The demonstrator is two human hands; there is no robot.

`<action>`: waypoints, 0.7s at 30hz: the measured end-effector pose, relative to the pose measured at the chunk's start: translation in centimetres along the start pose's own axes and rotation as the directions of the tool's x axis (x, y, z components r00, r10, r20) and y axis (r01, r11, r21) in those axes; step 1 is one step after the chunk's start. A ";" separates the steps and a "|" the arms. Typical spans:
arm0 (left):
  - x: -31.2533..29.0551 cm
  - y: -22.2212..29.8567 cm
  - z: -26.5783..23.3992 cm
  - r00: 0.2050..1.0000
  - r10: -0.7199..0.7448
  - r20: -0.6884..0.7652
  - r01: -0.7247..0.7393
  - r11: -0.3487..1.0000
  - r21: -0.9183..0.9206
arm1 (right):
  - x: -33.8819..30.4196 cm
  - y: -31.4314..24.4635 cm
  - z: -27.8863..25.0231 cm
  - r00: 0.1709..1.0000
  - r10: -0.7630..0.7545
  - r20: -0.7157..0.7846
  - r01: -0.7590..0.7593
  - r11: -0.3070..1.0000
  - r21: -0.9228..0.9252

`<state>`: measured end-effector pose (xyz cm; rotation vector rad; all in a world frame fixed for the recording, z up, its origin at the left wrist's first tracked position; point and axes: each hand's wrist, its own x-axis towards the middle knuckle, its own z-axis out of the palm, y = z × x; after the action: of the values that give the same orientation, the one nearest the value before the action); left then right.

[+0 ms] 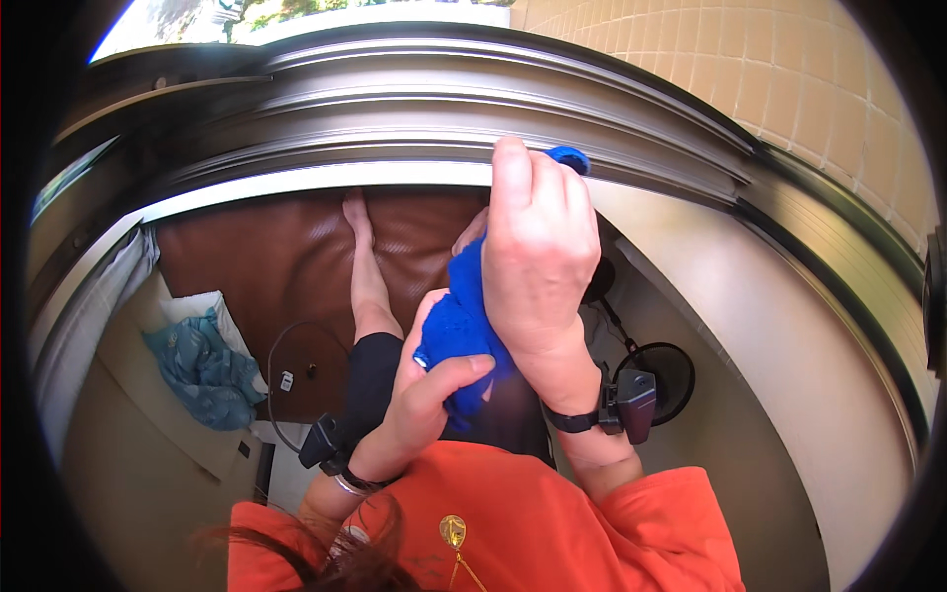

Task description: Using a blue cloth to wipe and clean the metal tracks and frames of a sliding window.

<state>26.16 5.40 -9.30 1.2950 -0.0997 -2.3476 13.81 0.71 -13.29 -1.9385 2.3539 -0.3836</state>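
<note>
A bright blue cloth (459, 326) is bunched up in front of my chest, between my two hands. My left hand (422, 390) is closed around its lower part, with the thumb lying across it. Higher up, my right hand (541, 247) is a closed fist with its back toward me, gripping the cloth's upper part. A blue end pokes out beyond the right knuckles, in front of the grooved metal window track (414, 118). Most of the right fingertips are hidden behind the hand.
A white sill (681, 232) runs along the track, with a tiled wall (730, 49) outside. Below lies a brown leather-like surface (247, 237), where my bare leg rests. Teal fabric (205, 370) is heaped at left, near a cable. A round black mesh disc (666, 380) stands at right.
</note>
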 end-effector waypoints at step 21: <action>-2.3 2.4 -4.9 0.977 0.155 -0.143 -0.147 0.987 0.068 | 1.0 -6.4 2.0 0.991 -0.054 -0.120 0.062 0.996 0.063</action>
<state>32.11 5.01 -9.54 1.4326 -0.2117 -2.1281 20.18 -1.73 -13.61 -2.0108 2.3248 -0.5880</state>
